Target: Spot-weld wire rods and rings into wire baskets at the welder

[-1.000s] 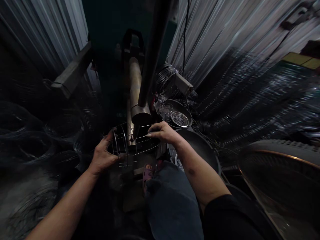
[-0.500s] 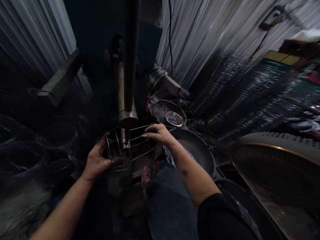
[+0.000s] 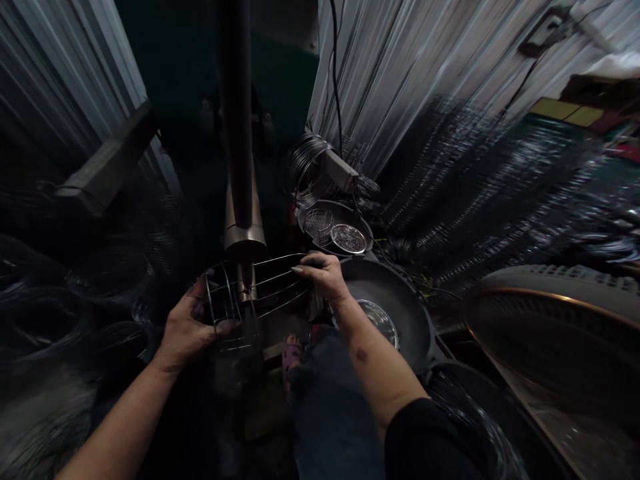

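A wire basket frame [image 3: 265,283] of thin metal rods lies under the tip of a vertical metal machine rod [image 3: 240,200]. My left hand [image 3: 193,323] grips the frame's left end, thumb over a wire. My right hand [image 3: 320,272] is closed over the frame's upper right rim. The rod's tip stands among the wires near the frame's middle.
A dark round pan [image 3: 395,313] with a shiny disc sits right of my arm. Behind it a tray [image 3: 333,227] holds small wire pieces. A wire coil [image 3: 305,157] hangs by corrugated metal walls. A fan guard [image 3: 555,333] lies at right. My foot in a sandal [image 3: 291,350] is below.
The view has swung so everything sits further left. Both hands keep their hold on the wire frame, which stays under the rod.
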Tool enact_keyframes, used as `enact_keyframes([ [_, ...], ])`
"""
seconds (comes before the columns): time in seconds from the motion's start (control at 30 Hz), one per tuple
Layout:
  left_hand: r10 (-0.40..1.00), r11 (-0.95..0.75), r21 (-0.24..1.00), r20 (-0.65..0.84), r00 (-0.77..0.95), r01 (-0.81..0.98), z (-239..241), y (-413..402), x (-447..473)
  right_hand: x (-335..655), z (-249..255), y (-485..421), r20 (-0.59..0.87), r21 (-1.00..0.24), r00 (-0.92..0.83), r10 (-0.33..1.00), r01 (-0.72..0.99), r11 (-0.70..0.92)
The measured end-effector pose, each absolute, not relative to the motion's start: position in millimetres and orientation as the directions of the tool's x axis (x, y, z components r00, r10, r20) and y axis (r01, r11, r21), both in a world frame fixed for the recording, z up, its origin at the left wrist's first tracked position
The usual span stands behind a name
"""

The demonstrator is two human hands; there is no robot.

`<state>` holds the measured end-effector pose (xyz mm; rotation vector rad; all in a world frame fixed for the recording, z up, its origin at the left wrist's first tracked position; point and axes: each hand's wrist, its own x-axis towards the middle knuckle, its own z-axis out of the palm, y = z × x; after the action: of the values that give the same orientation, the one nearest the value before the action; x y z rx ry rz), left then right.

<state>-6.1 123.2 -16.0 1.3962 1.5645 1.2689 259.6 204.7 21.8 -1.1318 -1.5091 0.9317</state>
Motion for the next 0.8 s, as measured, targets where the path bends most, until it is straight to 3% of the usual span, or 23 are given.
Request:
enact_keyframes([
  [0.23, 0.98, -0.075, 0.979, 0.107, -0.166, 0.191, -16, 122, -3, 259, 24, 201, 0.233, -0.946, -0.077, 0.969, 0.215, 0.245],
  [0.47, 0.989, -0.067, 0.98, 0.09, -0.12, 0.185, -16, 122, -2, 260, 19, 204, 0.22, -0.939, -0.077, 0.972, 0.253, 0.233],
  [0.7, 0.973, -0.101, 0.949, 0.157, -0.17, 0.299, -20, 96, -7, 254, 27, 152, 0.435, -0.832, 0.102, 0.895, 0.426, 0.356],
  [0.77, 0.977, -0.039, 0.944, 0.106, -0.188, 0.328, -22, 72, -6, 247, 17, 113, 0.368, -0.867, 0.075, 0.927, 0.387, 0.313],
  [0.8, 0.977, 0.024, 0.949, 0.044, -0.206, 0.316, -24, 59, -5, 242, 8, 91, 0.275, -0.899, -0.026, 0.961, 0.347, 0.267],
])
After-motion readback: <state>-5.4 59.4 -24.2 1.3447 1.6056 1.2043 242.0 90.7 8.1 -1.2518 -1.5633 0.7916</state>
